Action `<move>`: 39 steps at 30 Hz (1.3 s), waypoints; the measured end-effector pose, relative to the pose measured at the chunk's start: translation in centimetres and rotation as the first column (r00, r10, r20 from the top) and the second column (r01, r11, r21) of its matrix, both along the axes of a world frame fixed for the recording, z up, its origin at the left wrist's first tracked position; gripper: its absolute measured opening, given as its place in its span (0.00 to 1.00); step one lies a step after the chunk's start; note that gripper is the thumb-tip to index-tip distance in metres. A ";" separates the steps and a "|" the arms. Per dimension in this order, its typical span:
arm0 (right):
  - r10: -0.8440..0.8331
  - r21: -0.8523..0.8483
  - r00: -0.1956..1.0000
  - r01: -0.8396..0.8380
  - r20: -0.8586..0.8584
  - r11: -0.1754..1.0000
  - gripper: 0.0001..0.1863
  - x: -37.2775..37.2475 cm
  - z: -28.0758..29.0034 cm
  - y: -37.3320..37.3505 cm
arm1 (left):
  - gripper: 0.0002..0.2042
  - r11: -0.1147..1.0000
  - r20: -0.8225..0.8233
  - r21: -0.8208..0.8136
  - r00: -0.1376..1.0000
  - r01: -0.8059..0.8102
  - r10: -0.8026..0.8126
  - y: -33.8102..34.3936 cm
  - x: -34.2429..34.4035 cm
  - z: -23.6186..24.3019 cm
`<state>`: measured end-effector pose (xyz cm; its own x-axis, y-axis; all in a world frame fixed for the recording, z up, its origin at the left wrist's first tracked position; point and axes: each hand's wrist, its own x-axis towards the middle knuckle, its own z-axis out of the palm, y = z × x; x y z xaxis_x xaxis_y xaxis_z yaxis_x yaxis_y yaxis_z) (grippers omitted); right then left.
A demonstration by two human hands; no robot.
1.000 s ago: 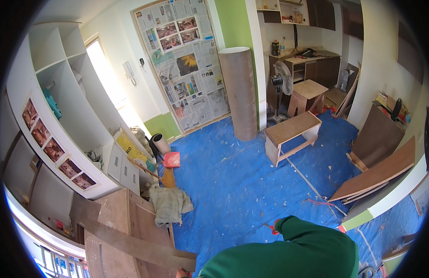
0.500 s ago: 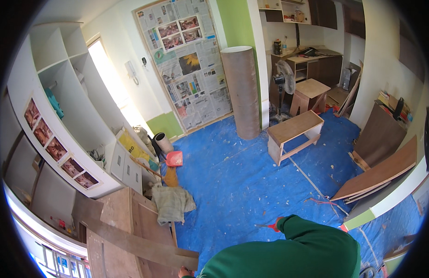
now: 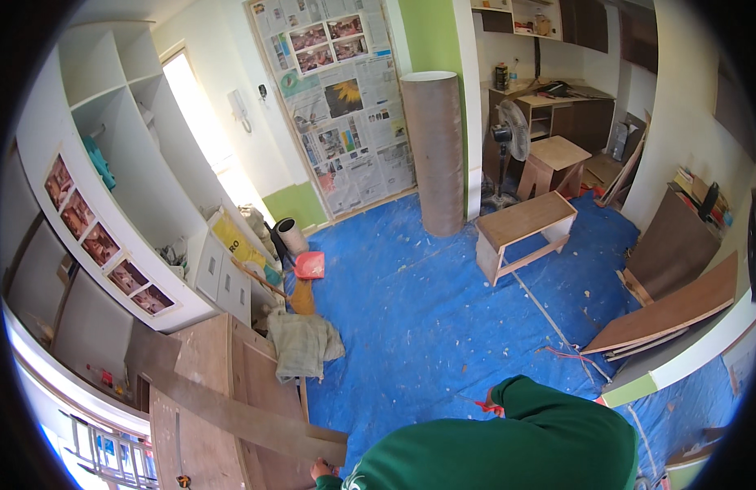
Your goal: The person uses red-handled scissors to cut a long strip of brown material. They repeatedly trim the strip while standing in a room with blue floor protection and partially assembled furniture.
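Note:
My left hand [image 3: 319, 467] grips the near end of a long brown strip [image 3: 231, 412], which slants across a plywood cabinet [image 3: 190, 367] at lower left. My right hand [image 3: 495, 402] holds a red-handled tool [image 3: 483, 406] with a thin blade, possibly scissors, over the blue floor sheet [image 3: 411, 343]. Its fingers are partly hidden by the green sleeve [image 3: 541, 408]. A green-clad body fills the lower middle.
A plywood stool frame [image 3: 517, 220], tall roll [image 3: 435, 155] and standing fan [image 3: 513, 135] are ahead. Boards [image 3: 664, 310] lean at right. A sack [image 3: 304, 347], dustpan [image 3: 310, 265] and white shelving [image 3: 108, 98] line the left; a ladder [image 3: 108, 449] shows at lower left.
The room has shifted slightly up and right in the picture. Both hands keep their hold; my right hand and tool have moved only a little.

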<state>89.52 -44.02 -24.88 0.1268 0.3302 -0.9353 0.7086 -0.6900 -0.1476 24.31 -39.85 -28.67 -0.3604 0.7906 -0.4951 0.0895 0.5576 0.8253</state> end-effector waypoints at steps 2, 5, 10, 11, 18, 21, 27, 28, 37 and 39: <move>-0.010 -0.008 1.000 0.010 -0.001 1.000 0.17 0.1 0.0 -0.1 | 0.14 0.870 -0.590 0.019 0.708 0.492 -0.388 -0.6 -0.8 0.2; -0.031 -0.017 1.000 0.031 0.001 0.999 0.16 0.1 0.0 -0.4 | 0.14 0.925 -0.373 0.154 0.887 0.348 -0.272 -1.1 -0.2 0.2; -0.043 -0.013 0.999 0.044 0.010 0.999 0.16 -0.2 0.1 0.2 | 0.10 0.996 0.181 -0.034 0.979 -0.084 0.088 0.3 0.1 0.2; -0.044 -0.013 0.999 0.044 0.008 0.999 0.16 -0.4 0.1 0.2 | 0.09 0.990 0.217 -0.035 0.965 -0.140 0.144 0.2 0.3 0.3; -0.061 -0.026 0.998 0.061 0.001 0.998 0.15 -0.9 -0.4 0.3 | 0.08 0.951 0.336 -0.115 0.889 -0.287 0.309 -0.1 1.0 1.7; -0.076 -0.035 0.997 0.076 0.007 0.996 0.15 -0.8 -0.5 0.0 | 0.07 0.935 0.334 -0.122 0.874 -0.332 0.354 -0.2 2.0 2.9; -0.091 -0.043 0.996 0.092 0.012 0.995 0.14 -0.9 -0.8 0.0 | 0.15 0.905 0.305 -0.079 0.854 -0.418 0.421 -0.1 3.6 4.8; -0.096 -0.044 0.995 0.096 0.013 0.994 0.14 -0.9 -0.7 -0.1 | 0.15 0.913 0.305 -0.080 0.862 -0.400 0.404 -0.1 3.6 5.0; -0.118 -0.040 0.993 0.119 0.012 0.992 0.14 -1.0 -1.1 0.3 | 0.08 0.948 0.356 -0.114 0.878 -0.298 0.319 -0.4 1.6 3.7; -0.130 -0.042 0.991 0.131 0.032 0.991 0.14 -0.8 -1.5 0.2 | 0.08 0.945 0.326 -0.145 0.887 -0.294 0.326 -0.2 1.8 3.9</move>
